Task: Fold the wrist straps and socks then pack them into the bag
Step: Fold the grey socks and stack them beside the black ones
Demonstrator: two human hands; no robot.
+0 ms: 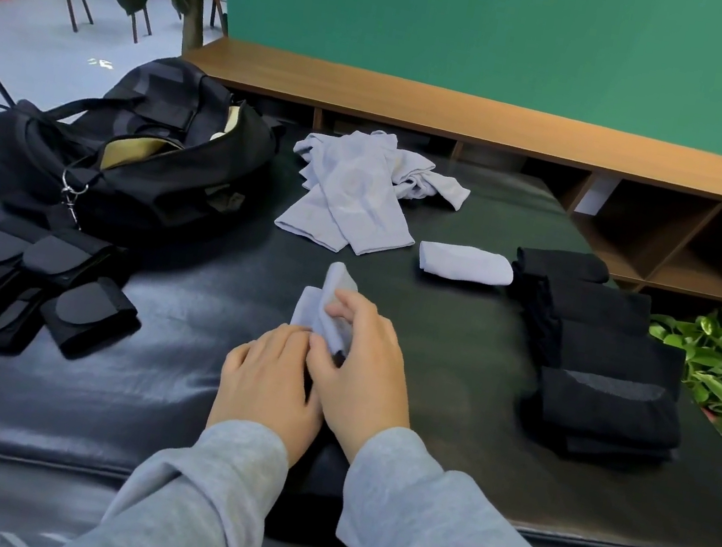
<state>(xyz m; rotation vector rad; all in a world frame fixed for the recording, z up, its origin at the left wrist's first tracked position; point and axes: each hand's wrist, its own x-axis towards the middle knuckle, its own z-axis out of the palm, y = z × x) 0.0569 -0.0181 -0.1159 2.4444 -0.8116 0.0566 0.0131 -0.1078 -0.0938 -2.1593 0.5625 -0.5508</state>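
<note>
You have the whole job spread on the dark mat (450,385). The open bag (138,157) sits at the far left, its mouth turned toward the middle. Black folded socks (596,353) run in a row down the right side, near to far. The unfolded pale pile (355,185) lies far centre, just right of the bag. The wrist straps (24,286) sit folded at the near left, below the bag. One finished pale sock (464,262) lies between the pile and the black row.

The piece that matters is the smallest — the half-folded sock (327,306) in front of you, near centre. Its long axis runs away from you, leaning a little to the left, with the free end standing up at the far end. Your hands are together on its near end: your right hand (361,370) curls over it and pinches the fold, while your left hand (267,382) presses in beside it, fingertips at the cloth. Whether the left fingers actually grip, I cannot tell.

So the next fold likely goes along that axis, far end toward you. Your right hand is nearer that free end — the left looks better placed to pin the near edge.
</note>
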